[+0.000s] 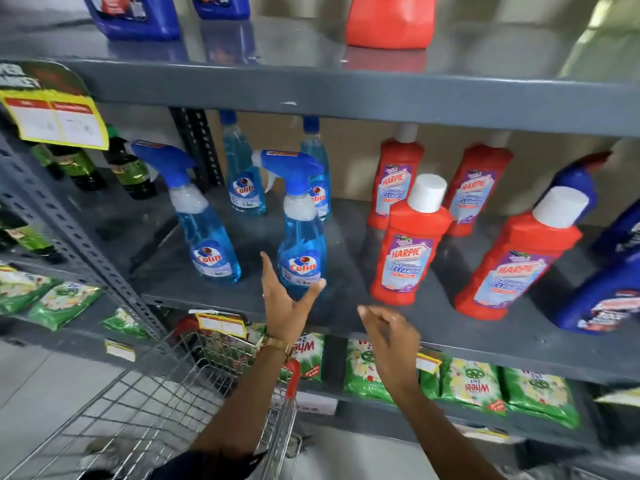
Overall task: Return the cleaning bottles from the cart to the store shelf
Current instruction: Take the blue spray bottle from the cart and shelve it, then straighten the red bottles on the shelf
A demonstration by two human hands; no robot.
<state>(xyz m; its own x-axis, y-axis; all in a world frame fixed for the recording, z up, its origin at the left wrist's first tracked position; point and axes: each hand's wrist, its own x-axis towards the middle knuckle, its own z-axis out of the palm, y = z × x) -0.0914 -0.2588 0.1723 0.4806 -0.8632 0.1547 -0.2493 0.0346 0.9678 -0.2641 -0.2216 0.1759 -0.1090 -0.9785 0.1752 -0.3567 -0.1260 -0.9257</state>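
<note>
**Hands at shelf edge, spray bottle just in front**

Landmark: front Colin spray bottle (302,237), upright on middle shelf (346,306) near front edge. Left hand (284,306) directly below and in front of it, open grip, thumb and fingers spread wide either side of bottle base; thumb tip looks to graze the lower right of the body, real contact unclear. Nothing clamped. Right hand (391,336) lower right of bottle, fingers loosely curled, empty, clear of shelf contents.

Look: clear bottle, blue liquid nearly to shoulder, blue trigger head with white nozzle, round red-white-blue label low on front. Second spray bottle (204,230) left of it, leaning slightly. Two more Colin bottles (246,174) behind, no trigger heads visible. Red Harpic bottles (412,244) right of it, white caps, purple labels. Blue bottles (602,278) far right.

Handling, judged: full, so moderately heavy and top-heavy with the trigger; rigid plastic, smooth, maybe slippery. Best taken at narrow neck under trigger, or wrapped round the waist above the label. Tips easily if nudged at head. Not fragile, but trigger could snag neighbours.

Cart (156,410) below left of bottle, wire basket, red handle; no bottles seen inside visible part. Likely near end of task.
</note>
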